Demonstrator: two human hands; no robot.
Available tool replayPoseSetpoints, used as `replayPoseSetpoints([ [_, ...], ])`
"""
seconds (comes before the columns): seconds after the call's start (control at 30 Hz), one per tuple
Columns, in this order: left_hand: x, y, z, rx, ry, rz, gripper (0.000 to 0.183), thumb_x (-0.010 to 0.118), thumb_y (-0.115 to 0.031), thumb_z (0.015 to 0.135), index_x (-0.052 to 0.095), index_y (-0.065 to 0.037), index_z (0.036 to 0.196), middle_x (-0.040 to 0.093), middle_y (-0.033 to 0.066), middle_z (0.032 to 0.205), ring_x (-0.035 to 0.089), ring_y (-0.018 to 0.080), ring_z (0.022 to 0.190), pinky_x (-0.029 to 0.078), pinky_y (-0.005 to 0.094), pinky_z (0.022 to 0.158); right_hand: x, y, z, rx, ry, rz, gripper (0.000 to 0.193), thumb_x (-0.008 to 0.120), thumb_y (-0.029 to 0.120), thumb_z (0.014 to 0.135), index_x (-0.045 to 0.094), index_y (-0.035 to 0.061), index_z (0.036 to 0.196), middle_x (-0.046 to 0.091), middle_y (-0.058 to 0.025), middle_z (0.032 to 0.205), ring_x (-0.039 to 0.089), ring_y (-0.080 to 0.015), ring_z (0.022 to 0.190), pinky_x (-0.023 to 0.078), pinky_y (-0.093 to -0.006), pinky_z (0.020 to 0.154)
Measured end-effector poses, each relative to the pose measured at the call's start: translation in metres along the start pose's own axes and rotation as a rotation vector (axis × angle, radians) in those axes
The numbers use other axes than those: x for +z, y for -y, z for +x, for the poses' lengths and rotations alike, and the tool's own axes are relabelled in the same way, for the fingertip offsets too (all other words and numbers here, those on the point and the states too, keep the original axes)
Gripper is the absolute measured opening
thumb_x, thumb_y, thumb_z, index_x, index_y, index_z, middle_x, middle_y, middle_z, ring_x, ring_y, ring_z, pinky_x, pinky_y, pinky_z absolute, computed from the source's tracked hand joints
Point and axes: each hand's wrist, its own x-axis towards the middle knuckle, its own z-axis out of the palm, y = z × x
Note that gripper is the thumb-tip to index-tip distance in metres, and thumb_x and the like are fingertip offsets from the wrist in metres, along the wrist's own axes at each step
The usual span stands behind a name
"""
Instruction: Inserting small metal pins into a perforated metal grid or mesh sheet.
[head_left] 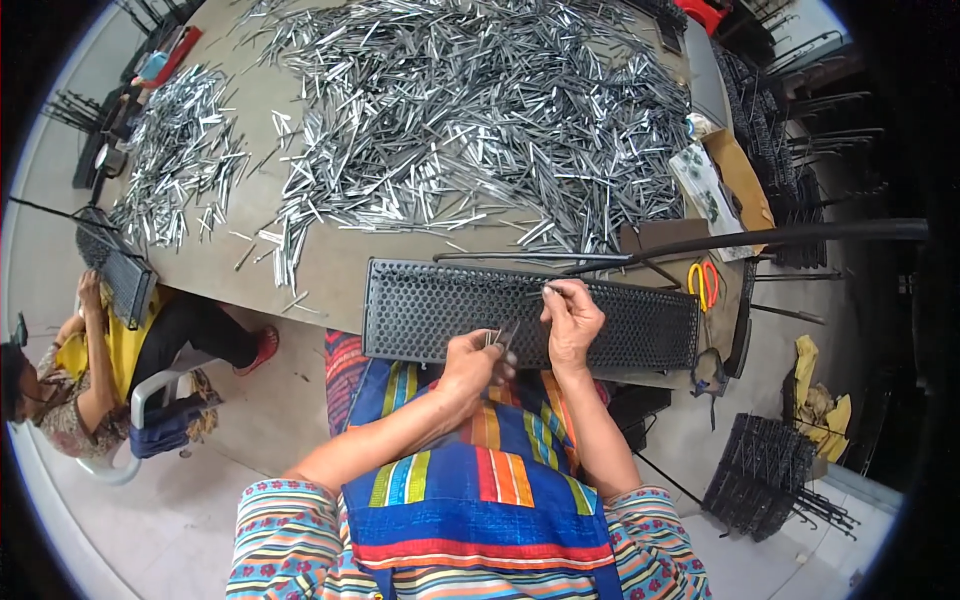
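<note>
A long black perforated metal tray (425,312) lies across my lap against the table's near edge. My left hand (470,362) is closed on a few thin metal strips (511,334), whose ends stick out past the fingers above the tray's lower edge. To its right, my right hand (573,325) is over the tray, thumb and fingers pinched near the upper long side. Whatever is between those fingertips is too small to make out. A thin black rod (530,257) runs along the tray's far side.
A wide heap of metal strips (450,120) covers the far table; a smaller pile (185,150) lies left. Scissors (703,285) and an open carton (738,178) are at right. A seated co-worker (95,370) handles another black tray (120,270). Black racks (760,470) stand at lower right.
</note>
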Motion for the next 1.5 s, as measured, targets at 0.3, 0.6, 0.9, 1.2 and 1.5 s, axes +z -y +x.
replayPoseSetpoints([
  [0.3, -0.001, 0.001, 0.004, -0.063, -0.006, -0.093, 0.015, 0.045, 0.0, 0.089, 0.059, 0.0, 0.095, 0.065, 0.007, 0.079, 0.062, 0.0141, 0.062, 0.05, 0.0253, 0.053, 0.003, -0.001, 0.008, -0.108, 0.051, -0.141, 0.006, 0.065, -0.006, 0.08, 0.065, -0.0025, 0.084, 0.061, -0.0038, 0.083, 0.051, -0.0058, 0.057, 0.04, -0.0187, 0.05],
  [0.6, -0.001, 0.001, 0.006, -0.041, -0.051, -0.105, 0.013, 0.048, 0.001, 0.088, 0.061, -0.001, 0.093, 0.066, 0.0076, 0.079, 0.062, 0.015, 0.063, 0.05, 0.0269, 0.056, 0.01, -0.003, 0.017, -0.128, 0.074, -0.142, 0.008, 0.068, -0.007, 0.076, 0.066, -0.0023, 0.082, 0.061, -0.0035, 0.077, 0.05, -0.0061, 0.055, 0.04, -0.0218, 0.048],
  [0.9, 0.0, 0.014, 0.004, 0.013, -0.037, -0.098, 0.012, 0.049, 0.001, 0.087, 0.059, -0.001, 0.093, 0.064, 0.0073, 0.078, 0.061, 0.0147, 0.063, 0.05, 0.0264, 0.055, 0.017, 0.006, 0.011, -0.295, 0.128, -0.528, 0.009, 0.069, -0.004, 0.069, 0.066, -0.0028, 0.077, 0.061, -0.0094, 0.073, 0.058, -0.0188, 0.063, 0.045, -0.03, 0.057],
  [1.2, 0.003, 0.009, -0.005, 0.106, -0.076, -0.09, 0.015, 0.048, 0.0, 0.087, 0.061, -0.001, 0.095, 0.064, 0.006, 0.077, 0.06, 0.0132, 0.062, 0.048, 0.0252, 0.054, 0.014, 0.007, 0.013, -0.377, 0.195, -0.717, 0.008, 0.07, 0.006, 0.073, 0.066, 0.0051, 0.081, 0.062, -0.0132, 0.08, 0.061, -0.0341, 0.071, 0.048, -0.0399, 0.062],
  [1.5, 0.0, 0.008, -0.005, 0.146, -0.08, -0.132, 0.014, 0.048, 0.0, 0.088, 0.06, -0.002, 0.094, 0.064, 0.0062, 0.076, 0.06, 0.0126, 0.059, 0.047, 0.0246, 0.053, 0.01, 0.004, 0.016, -0.3, 0.156, -0.648, 0.013, 0.068, 0.003, 0.074, 0.068, -0.0027, 0.086, 0.062, -0.0142, 0.073, 0.062, -0.0279, 0.065, 0.047, -0.0327, 0.06],
])
